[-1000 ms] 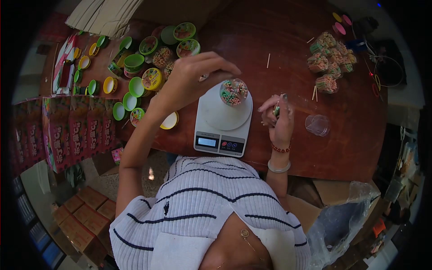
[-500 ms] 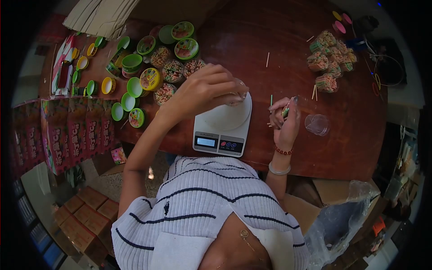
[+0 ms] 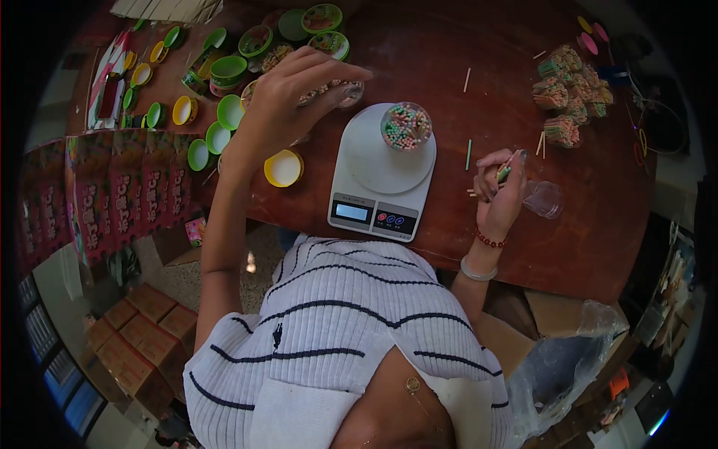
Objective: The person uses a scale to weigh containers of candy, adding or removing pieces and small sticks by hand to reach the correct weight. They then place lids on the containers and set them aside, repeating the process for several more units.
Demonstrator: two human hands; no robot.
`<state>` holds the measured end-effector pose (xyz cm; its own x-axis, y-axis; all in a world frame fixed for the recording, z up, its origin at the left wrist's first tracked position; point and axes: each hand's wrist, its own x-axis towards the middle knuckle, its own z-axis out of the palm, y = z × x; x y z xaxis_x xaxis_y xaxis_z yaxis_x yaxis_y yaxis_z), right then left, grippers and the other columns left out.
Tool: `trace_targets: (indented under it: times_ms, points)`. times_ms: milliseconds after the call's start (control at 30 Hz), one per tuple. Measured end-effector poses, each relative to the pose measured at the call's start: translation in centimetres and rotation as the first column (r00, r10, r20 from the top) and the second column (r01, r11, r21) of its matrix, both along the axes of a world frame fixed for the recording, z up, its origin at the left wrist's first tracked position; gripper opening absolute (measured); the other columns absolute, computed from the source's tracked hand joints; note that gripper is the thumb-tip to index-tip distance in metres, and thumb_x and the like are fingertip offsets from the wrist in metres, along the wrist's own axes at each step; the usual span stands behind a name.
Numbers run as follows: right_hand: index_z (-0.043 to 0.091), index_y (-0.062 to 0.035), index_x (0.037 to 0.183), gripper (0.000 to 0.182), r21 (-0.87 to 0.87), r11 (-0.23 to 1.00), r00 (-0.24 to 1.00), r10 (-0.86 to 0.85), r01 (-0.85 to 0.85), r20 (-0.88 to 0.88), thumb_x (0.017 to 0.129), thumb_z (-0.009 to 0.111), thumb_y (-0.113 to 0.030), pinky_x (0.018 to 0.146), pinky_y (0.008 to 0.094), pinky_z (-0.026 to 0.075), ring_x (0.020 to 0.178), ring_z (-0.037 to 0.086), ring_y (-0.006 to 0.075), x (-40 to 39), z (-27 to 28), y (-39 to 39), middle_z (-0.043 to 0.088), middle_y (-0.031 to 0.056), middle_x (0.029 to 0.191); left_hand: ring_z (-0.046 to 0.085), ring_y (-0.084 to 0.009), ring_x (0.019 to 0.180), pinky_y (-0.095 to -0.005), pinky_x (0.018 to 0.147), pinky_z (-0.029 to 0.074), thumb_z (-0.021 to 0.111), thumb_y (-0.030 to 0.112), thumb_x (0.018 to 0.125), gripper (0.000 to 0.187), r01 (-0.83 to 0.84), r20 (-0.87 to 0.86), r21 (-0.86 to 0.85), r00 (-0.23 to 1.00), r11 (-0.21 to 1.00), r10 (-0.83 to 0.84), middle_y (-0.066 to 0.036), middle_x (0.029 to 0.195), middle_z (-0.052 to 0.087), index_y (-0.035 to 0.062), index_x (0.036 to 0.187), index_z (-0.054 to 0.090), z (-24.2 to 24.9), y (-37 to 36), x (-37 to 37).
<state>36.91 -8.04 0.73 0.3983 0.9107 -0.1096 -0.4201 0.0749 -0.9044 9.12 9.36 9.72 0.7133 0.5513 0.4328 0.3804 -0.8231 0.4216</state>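
Observation:
A clear cup of thin coloured sticks stands on the round plate of a white kitchen scale. My left hand, thumb and fingers spread, reaches over the filled cups left of the scale. Its fingertips are close over another clear cup of sticks, partly hidden by the hand. To the right of the scale, my right hand is closed around a few short coloured sticks, tips showing between the fingers. Beside that hand an empty clear plastic cup lies on the table.
Green tubs and yellow tubs crowd the left of the table. Bundles of sticks stand at the far right. A green stick and other loose sticks lie between. Pink printed packs line the left edge.
My left hand has let go of the clear cup on the scale and moved left over the filled cups. My right hand still holds its sticks. The view has shifted slightly.

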Motion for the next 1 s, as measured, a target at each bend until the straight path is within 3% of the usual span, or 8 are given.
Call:
trace_targets:
  times_ms: [300, 367, 467, 700, 800, 933, 1000]
  points:
    - [0.065, 0.0009, 0.082, 0.059, -0.011, 1.0, 1.0, -0.013, 0.013, 0.0, 0.114, 0.036, -0.039, 0.043, 0.0234, 0.018, 0.044, 0.021, 0.0025, 0.0, -0.2, -0.3, 0.031, -0.0068, 0.054, 0.067, -0.0224, 0.09, -0.0359, 0.079, 0.055, 0.075, 0.003, 0.086, 0.028, 0.003, -0.008, -0.031, 1.0, 1.0, -0.003, -0.004, 0.1, 0.074, 0.0101, 0.113, 0.077, -0.2, -0.2, 0.7]
    - [0.065, 0.0012, 0.082, 0.059, -0.008, 1.0, 1.0, 0.01, -0.01, 0.003, 0.114, 0.036, -0.039, 0.043, 0.0232, 0.018, 0.044, 0.021, 0.0024, -0.3, -0.1, -0.1, 0.031, -0.0067, 0.054, 0.065, -0.0235, 0.092, -0.0378, 0.083, 0.053, 0.074, 0.011, 0.09, 0.025, 0.072, 0.021, -0.084, 0.997, 0.994, -0.071, -0.005, 0.096, 0.071, 0.0114, 0.115, 0.075, -0.3, -0.6, 1.7]
    - [0.066, 0.0019, 0.082, 0.06, -0.006, 0.999, 0.998, 0.032, -0.032, 0.051, 0.114, 0.036, -0.038, 0.042, 0.023, 0.019, 0.044, 0.022, 0.0023, -0.9, 0.2, 0.4, 0.031, -0.0068, 0.054, 0.065, -0.0235, 0.095, -0.0381, 0.085, 0.054, 0.074, 0.014, 0.091, 0.025, 0.176, 0.053, -0.04, 0.983, 0.984, -0.174, -0.005, 0.099, 0.072, 0.0115, 0.116, 0.075, -0.9, -0.4, 3.4]
    - [0.064, -0.001, 0.084, 0.059, -0.052, 0.995, 0.976, 0.096, -0.087, 0.194, 0.115, 0.034, -0.041, 0.043, 0.0228, 0.021, 0.045, 0.026, 0.0028, -1.7, 1.3, 0.3, 0.035, -0.0063, 0.054, 0.067, -0.0246, 0.096, -0.0388, 0.085, 0.055, 0.076, 0.015, 0.089, 0.032, 0.215, 0.026, -0.106, 0.977, 0.971, -0.214, -0.005, 0.107, 0.073, 0.0109, 0.121, 0.073, -0.4, -1.6, 5.8]
    - [0.067, -0.002, 0.082, 0.061, -0.11, 0.993, 0.961, 0.07, -0.042, 0.266, 0.114, 0.035, -0.043, 0.046, 0.0233, 0.023, 0.048, 0.03, 0.002, -3.3, 1.6, 0.8, 0.037, -0.0071, 0.055, 0.068, -0.0244, 0.094, -0.0382, 0.082, 0.057, 0.077, 0.016, 0.089, 0.033, 0.338, 0.177, -0.28, 0.938, 0.899, -0.297, -0.006, 0.104, 0.074, 0.0107, 0.121, 0.074, -0.7, -3.7, 7.9]
    - [0.071, -0.0012, 0.081, 0.068, -0.142, 0.99, 0.959, 0.019, 0.022, 0.282, 0.114, 0.033, -0.047, 0.049, 0.0243, 0.023, 0.051, 0.031, 0.0018, -4.4, 2.2, 1.0, 0.038, -0.0082, 0.056, 0.071, -0.0225, 0.081, -0.0348, 0.072, 0.058, 0.079, 0.014, 0.086, 0.029, 0.379, 0.249, -0.3, 0.917, 0.875, -0.312, -0.007, 0.092, 0.074, 0.0088, 0.115, 0.076, -1.2, -4.0, 9.4]
    - [0.072, -0.0003, 0.081, 0.07, -0.13, 0.99, 0.962, 0.081, -0.049, 0.261, 0.114, 0.032, -0.047, 0.048, 0.0245, 0.022, 0.05, 0.03, 0.0019, -4.2, 2.7, 1.0, 0.038, -0.0083, 0.055, 0.072, -0.0226, 0.073, -0.0333, 0.067, 0.058, 0.079, 0.012, 0.087, 0.019, 0.32, 0.197, -0.544, 0.947, 0.776, -0.253, -0.008, 0.083, 0.074, 0.0068, 0.105, 0.077, -0.4, -3.9, 9.4]
